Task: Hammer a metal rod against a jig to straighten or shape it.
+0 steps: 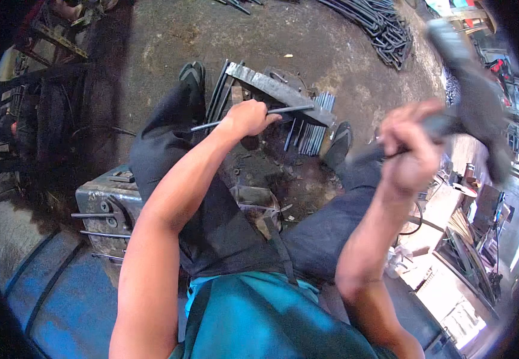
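My left hand [249, 118] is closed around a thin metal rod [292, 109], whose far end lies over a thick steel bar [271, 88]. Raised at the right, my right hand [412, 149] grips the handle of a large hammer [481, 102]. The hammer head is smeared by motion and well apart from the rod. Straight cut rods [314, 136] lie side by side below the right end of the steel bar. More dark rods [216, 93] lean at its left end, beside my left shoe [192, 78].
A heap of bent metal rods [385, 36] lies on the floor at the far right. Left of my legs stands a heavy metal block [107, 206] with rods sticking out. Cluttered shelving and scrap [475, 239] line the right side; dark metal frames [44, 102] stand at the left.
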The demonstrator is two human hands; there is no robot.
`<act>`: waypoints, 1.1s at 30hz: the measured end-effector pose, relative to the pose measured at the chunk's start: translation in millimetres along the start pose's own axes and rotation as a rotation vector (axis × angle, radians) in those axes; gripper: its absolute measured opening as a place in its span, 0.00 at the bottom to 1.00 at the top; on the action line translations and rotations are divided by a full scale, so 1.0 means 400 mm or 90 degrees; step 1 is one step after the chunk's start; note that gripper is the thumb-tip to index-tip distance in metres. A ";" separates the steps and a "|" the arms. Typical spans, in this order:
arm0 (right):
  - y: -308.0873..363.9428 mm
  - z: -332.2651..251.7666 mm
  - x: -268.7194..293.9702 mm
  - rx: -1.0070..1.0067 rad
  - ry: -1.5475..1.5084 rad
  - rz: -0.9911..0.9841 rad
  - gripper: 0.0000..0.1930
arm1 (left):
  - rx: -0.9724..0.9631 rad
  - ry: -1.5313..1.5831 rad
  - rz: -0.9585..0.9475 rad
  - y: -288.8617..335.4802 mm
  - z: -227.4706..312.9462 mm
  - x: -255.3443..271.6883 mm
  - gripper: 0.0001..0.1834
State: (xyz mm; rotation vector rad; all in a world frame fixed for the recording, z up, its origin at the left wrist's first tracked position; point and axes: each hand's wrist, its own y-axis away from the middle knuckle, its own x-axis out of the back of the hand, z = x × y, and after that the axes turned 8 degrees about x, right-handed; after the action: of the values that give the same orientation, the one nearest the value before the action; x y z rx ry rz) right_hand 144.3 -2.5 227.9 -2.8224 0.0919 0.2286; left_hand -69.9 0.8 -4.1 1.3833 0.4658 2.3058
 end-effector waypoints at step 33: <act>0.086 0.077 0.063 -0.314 0.138 -0.021 0.05 | 0.074 0.179 -0.128 -0.034 -0.021 -0.028 0.51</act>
State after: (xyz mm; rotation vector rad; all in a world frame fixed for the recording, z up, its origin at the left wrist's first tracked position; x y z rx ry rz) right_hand 161.5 -26.5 184.5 -3.3292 0.0388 -0.0784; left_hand -70.3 6.1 -22.8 1.0089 0.7982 2.3430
